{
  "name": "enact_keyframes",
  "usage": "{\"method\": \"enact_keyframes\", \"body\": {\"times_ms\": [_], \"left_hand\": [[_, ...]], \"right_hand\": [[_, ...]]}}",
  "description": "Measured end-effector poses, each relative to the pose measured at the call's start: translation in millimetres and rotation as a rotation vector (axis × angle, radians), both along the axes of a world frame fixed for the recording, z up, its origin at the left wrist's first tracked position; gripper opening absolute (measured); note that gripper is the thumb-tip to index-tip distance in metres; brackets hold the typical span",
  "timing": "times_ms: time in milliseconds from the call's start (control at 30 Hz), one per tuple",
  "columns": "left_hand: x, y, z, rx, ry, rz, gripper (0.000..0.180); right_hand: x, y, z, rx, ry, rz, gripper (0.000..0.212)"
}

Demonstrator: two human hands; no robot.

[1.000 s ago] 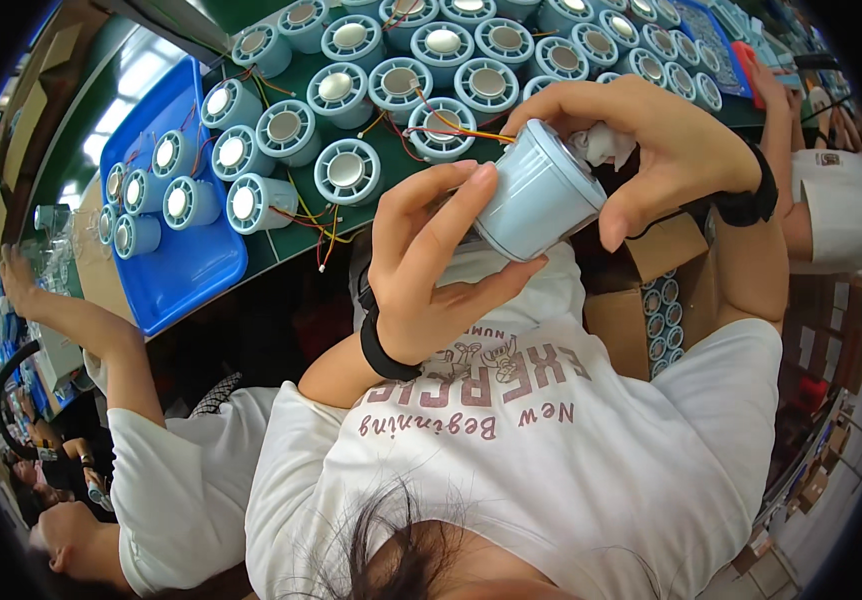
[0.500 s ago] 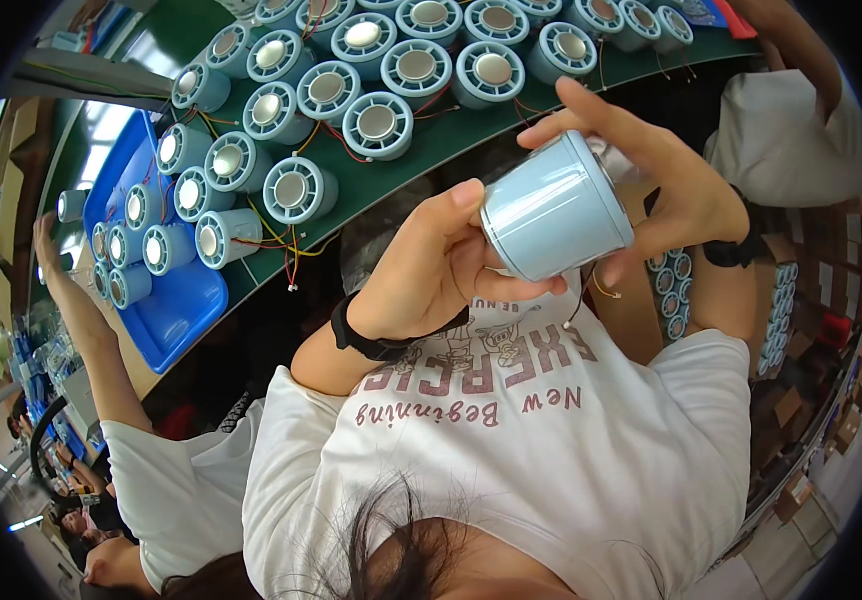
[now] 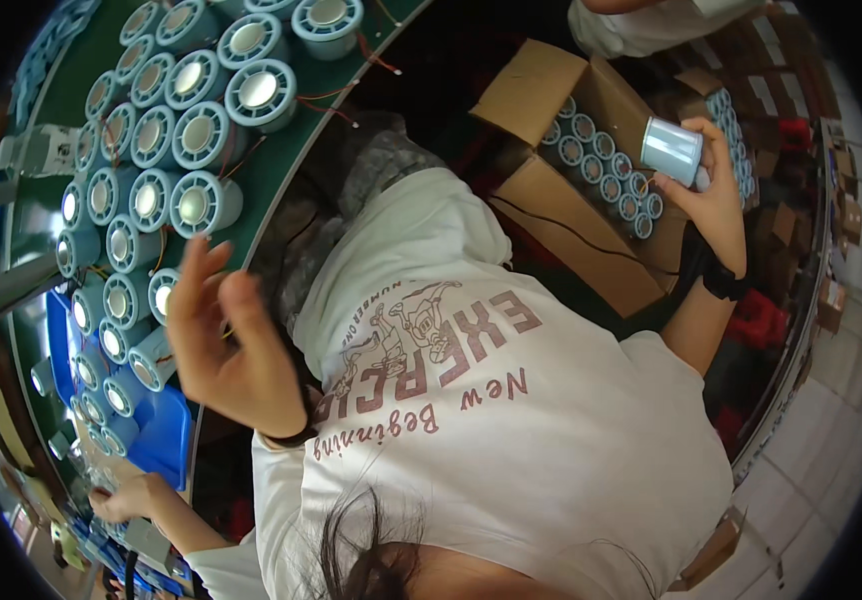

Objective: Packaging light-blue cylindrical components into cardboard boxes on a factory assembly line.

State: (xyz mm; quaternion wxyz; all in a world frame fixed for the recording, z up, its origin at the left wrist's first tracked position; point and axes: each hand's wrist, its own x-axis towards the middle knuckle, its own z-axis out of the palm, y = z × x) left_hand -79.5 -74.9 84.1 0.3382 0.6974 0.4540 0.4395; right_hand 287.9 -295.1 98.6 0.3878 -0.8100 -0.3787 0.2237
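Observation:
My right hand [image 3: 709, 195] grips a light blue cylindrical housing [image 3: 671, 150], its glossy side toward me, out over the right part of an open cardboard box [image 3: 581, 235]. Inside that box several similar housings stand in rows, round ends up. Somewhat blurred, my left hand [image 3: 231, 335] is empty with its fingers apart, beside the edge of the green table [image 3: 276, 165]. Nearest to it are light blue housings [image 3: 204, 203] with silver discs in spoked rims and thin red, yellow and dark wires. Whether the left fingers touch one I cannot tell.
A blue tray [image 3: 166, 440] with housings on it lies at the table's near left. Another person's hand [image 3: 129, 498] is beside it. Someone in light clothing [image 3: 616, 30] is at the top right. More housings [image 3: 736, 140] stand beyond the box.
My view has turned right, bringing the cardboard box into sight. The left hand has let go of the housing, and my right hand has carried it away to the box.

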Motion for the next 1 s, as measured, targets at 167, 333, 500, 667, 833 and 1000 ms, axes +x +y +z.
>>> {"method": "enact_keyframes", "body": {"times_ms": [167, 333, 500, 667, 833, 1000], "left_hand": [[-29.7, 19.4, -5.5, 0.089, 0.360, 0.407, 0.040], [-36.3, 18.3, -30.5, 0.196, 0.773, 0.483, 0.055], [-39.1, 32.5, -42.6, 0.263, 0.893, 0.471, 0.065], [-36.2, 33.1, -49.8, 0.265, 0.806, 0.509, 0.071], [-24.5, 15.4, -27.6, 0.004, 0.610, 0.613, 0.078], [-19.5, 2.4, -12.6, 0.045, 0.223, 0.370, 0.080]], "right_hand": [[76.1, -119.1, -90.4, -0.542, -0.229, -0.256, 0.064], [78.7, -78.6, -139.9, -0.417, -0.098, 0.048, 0.063], [61.2, 7.2, -171.5, -0.407, -0.246, 0.416, 0.056], [68.6, 36.6, -221.6, -0.604, -0.614, 0.719, 0.041], [61.1, 40.4, -260.2, -0.569, -0.676, 0.676, 0.040], [61.5, 40.8, -264.9, -0.627, -0.600, 0.512, 0.047]]}}
